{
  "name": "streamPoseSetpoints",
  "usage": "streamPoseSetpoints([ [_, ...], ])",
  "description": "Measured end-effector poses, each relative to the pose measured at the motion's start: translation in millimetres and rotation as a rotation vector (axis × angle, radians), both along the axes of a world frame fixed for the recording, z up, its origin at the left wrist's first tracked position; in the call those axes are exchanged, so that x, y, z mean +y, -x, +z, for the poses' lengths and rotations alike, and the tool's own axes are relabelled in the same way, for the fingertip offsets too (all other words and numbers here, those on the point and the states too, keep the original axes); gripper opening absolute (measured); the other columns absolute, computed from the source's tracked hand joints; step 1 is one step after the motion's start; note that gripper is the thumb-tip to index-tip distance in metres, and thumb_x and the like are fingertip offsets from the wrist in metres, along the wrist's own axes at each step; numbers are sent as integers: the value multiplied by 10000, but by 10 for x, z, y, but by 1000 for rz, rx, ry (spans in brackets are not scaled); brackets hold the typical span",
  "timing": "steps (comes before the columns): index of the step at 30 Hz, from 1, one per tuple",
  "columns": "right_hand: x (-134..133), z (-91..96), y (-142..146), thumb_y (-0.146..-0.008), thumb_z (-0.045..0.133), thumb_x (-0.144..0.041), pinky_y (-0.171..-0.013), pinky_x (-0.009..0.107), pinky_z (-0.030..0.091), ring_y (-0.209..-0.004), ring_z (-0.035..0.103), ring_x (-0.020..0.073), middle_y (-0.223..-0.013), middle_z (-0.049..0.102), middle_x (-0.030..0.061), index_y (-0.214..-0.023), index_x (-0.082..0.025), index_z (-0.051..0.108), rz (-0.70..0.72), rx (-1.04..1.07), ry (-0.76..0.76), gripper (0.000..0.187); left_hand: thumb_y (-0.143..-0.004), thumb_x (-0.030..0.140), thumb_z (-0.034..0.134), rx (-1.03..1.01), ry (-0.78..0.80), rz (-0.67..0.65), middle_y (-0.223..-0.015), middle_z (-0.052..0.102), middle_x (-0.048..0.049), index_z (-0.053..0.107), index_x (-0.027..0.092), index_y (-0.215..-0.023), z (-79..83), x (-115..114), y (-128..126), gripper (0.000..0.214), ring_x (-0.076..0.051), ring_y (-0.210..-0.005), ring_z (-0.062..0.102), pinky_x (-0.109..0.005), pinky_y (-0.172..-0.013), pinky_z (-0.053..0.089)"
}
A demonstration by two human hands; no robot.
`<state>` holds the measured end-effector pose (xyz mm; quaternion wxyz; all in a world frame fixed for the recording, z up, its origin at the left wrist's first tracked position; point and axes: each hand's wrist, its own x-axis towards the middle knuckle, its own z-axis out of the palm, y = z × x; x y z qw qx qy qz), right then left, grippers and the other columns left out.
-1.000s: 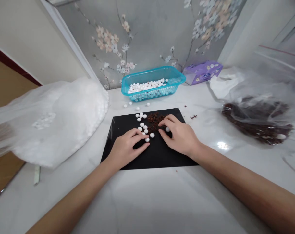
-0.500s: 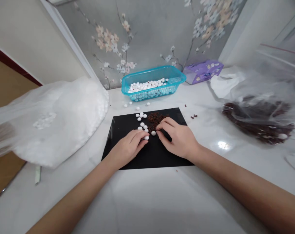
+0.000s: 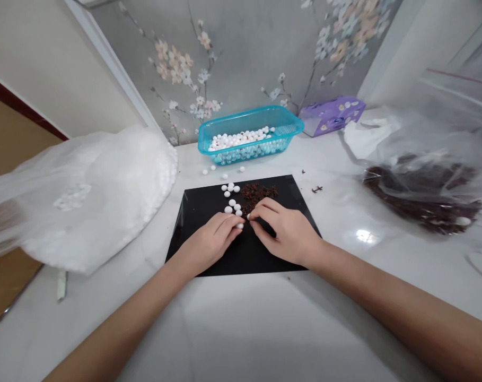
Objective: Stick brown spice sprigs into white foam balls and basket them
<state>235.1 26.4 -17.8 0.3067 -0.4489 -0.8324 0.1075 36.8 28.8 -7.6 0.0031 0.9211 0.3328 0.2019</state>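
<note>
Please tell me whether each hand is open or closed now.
Left hand: curled against a white bead, hold unclear.
Right hand: closed, apparently pinching another bead.

**White on Black, Turquoise Behind**

White beads [image 3: 231,203] lay on a black mat [image 3: 196,223] beside dark brown crumbs [image 3: 256,193]. A turquoise basket [image 3: 241,155] stood against grey wallpaper [image 3: 241,58] patterned with peach and white blossoms, near a lilac box [image 3: 332,115] dotted white.

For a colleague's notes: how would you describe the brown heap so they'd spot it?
On the white counter, find the black sheet below the turquoise basket. Near its top edge, just above the right hand, lies a brown crumbly heap, rough and irregular beside the round white beads.
</note>
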Motion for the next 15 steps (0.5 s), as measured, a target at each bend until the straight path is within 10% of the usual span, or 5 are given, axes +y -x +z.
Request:
streamPoseSetpoints([
  [15, 121, -69, -82, -844, 464, -221, -551, 255, 405, -670, 595, 126, -975, 607, 15, -929, -223, 639, -231, -34, 109, 195, -906, 250, 399, 69, 123, -1, -926, 624, -61, 535, 176, -1011, 12, -12, -16, 187, -155, -884, 602, -293, -789, 513],
])
